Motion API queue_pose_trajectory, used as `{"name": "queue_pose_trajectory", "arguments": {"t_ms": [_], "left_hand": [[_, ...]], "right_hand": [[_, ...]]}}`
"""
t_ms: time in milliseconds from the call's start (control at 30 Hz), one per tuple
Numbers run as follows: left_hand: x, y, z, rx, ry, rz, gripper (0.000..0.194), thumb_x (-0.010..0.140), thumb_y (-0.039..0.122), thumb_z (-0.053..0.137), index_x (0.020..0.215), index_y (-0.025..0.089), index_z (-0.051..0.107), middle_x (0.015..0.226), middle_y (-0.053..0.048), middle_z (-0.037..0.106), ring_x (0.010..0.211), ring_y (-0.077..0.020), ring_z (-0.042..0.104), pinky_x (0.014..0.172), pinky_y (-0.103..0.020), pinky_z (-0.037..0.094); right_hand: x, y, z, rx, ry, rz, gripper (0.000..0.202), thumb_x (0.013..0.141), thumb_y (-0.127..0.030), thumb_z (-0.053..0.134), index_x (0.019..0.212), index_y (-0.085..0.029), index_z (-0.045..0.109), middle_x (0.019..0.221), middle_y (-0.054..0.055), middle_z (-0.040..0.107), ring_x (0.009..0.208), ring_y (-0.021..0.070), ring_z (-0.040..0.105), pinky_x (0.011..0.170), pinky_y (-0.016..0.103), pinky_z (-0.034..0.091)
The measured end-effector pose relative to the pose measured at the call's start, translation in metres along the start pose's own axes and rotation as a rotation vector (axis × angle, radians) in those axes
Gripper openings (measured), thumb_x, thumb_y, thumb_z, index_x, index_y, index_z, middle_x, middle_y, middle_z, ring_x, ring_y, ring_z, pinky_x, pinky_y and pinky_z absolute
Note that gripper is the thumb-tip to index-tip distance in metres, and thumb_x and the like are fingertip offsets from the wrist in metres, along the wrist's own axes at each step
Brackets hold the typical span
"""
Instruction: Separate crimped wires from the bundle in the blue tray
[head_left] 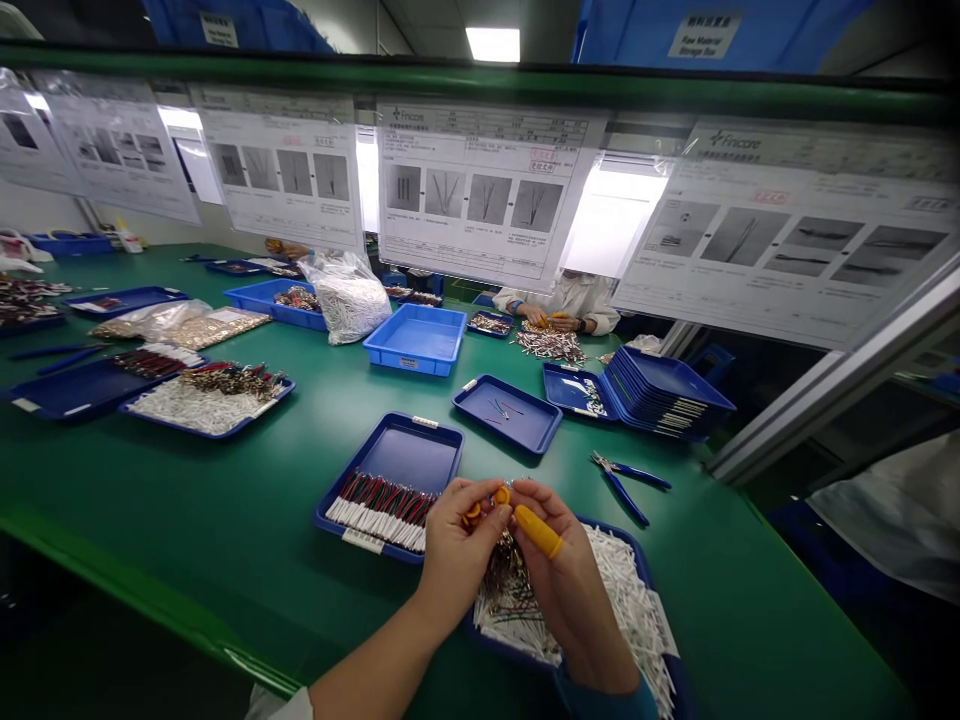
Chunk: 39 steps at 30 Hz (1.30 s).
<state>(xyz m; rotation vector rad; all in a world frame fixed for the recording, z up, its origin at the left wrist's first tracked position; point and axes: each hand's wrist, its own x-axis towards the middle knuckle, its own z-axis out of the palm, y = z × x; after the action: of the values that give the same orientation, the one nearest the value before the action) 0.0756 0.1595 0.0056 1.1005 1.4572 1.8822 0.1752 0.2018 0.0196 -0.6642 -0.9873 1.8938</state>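
My left hand (461, 540) and my right hand (551, 550) meet over a blue tray (660, 610) piled with white-sleeved wire pieces (619, 580). Yellow finger covers show on both hands. The fingers of each are pinched together, and what lies between the fingertips is too small to make out. Dark and gold wire ends (506, 570) show beneath my hands. Just left of them, a second blue tray (420, 445) holds a row of red, black and green wires with white ends (382, 510).
Blue-handled pliers (626, 480) lie at the right. Ahead are a shallow tray (510, 425) with a few wires, an open blue bin (416, 340) and stacked trays (664, 390). Instruction sheets (480, 190) hang above. Across the table, a person's hands (555, 322) work over a wire pile.
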Motion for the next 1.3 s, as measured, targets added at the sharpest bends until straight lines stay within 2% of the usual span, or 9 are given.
{"name": "queue_pose_trajectory", "arguments": {"t_ms": [133, 333, 533, 833, 1000, 1167, 1300], "left_hand": [[0.001, 0.002, -0.001, -0.023, -0.044, -0.019, 0.021, 0.072, 0.024, 0.063, 0.091, 0.016, 0.069, 0.076, -0.004, 0.049, 0.067, -0.0116, 0.048, 0.061, -0.022, 0.041], [0.005, 0.005, -0.001, -0.206, -0.110, -0.163, 0.021, 0.072, 0.027, 0.064, 0.090, 0.016, 0.069, 0.078, -0.003, 0.050, 0.071, -0.0111, 0.050, 0.065, -0.021, 0.042], [0.006, 0.005, -0.002, -0.196, -0.051, -0.154, 0.022, 0.071, 0.026, 0.065, 0.090, 0.015, 0.068, 0.079, -0.004, 0.052, 0.069, -0.0103, 0.048, 0.065, -0.021, 0.042], [0.008, 0.004, -0.003, -0.188, -0.079, -0.176, 0.022, 0.070, 0.024, 0.065, 0.089, 0.015, 0.069, 0.077, -0.004, 0.053, 0.074, -0.0120, 0.050, 0.069, -0.023, 0.043], [0.011, 0.007, -0.006, -0.192, -0.123, -0.198, 0.024, 0.066, 0.022, 0.068, 0.089, 0.014, 0.070, 0.074, -0.003, 0.047, 0.068, -0.0105, 0.047, 0.063, -0.022, 0.042], [0.016, 0.011, -0.015, -0.156, -0.195, -0.218, 0.025, 0.065, 0.023, 0.069, 0.088, 0.014, 0.071, 0.071, -0.003, 0.046, 0.066, -0.0103, 0.045, 0.061, -0.022, 0.039], [0.019, 0.013, -0.021, -0.222, -0.308, -0.261, 0.026, 0.063, 0.022, 0.071, 0.089, 0.016, 0.071, 0.071, -0.002, 0.045, 0.069, -0.0105, 0.046, 0.066, -0.023, 0.040]], "right_hand": [[0.001, -0.001, -0.001, -0.044, -0.030, -0.033, 0.036, 0.063, -0.026, 0.075, 0.094, -0.019, 0.058, 0.090, 0.003, 0.062, 0.088, 0.0153, 0.057, 0.076, 0.022, 0.045], [0.000, -0.005, -0.004, -0.081, -0.087, -0.012, 0.043, 0.067, -0.028, 0.073, 0.105, -0.021, 0.054, 0.095, 0.004, 0.063, 0.091, 0.0156, 0.057, 0.083, 0.026, 0.042], [0.000, -0.005, 0.000, -0.062, -0.062, -0.001, 0.047, 0.066, -0.028, 0.073, 0.107, -0.020, 0.051, 0.100, 0.006, 0.061, 0.097, 0.0198, 0.056, 0.085, 0.031, 0.043], [0.000, -0.005, -0.005, -0.098, -0.162, 0.009, 0.054, 0.070, -0.031, 0.070, 0.117, -0.023, 0.045, 0.105, 0.006, 0.060, 0.102, 0.0204, 0.054, 0.093, 0.034, 0.038], [-0.001, -0.008, -0.010, -0.103, -0.204, 0.010, 0.056, 0.073, -0.035, 0.067, 0.122, -0.022, 0.042, 0.104, 0.007, 0.061, 0.100, 0.0196, 0.054, 0.095, 0.035, 0.035], [-0.001, -0.016, -0.016, -0.218, -0.280, 0.069, 0.068, 0.072, -0.032, 0.068, 0.131, -0.023, 0.034, 0.109, 0.007, 0.059, 0.090, 0.0146, 0.054, 0.090, 0.029, 0.037], [-0.002, -0.021, -0.015, -0.209, -0.369, 0.099, 0.084, 0.068, -0.038, 0.071, 0.136, -0.021, 0.025, 0.105, 0.009, 0.060, 0.079, 0.0146, 0.055, 0.074, 0.026, 0.042]]}}
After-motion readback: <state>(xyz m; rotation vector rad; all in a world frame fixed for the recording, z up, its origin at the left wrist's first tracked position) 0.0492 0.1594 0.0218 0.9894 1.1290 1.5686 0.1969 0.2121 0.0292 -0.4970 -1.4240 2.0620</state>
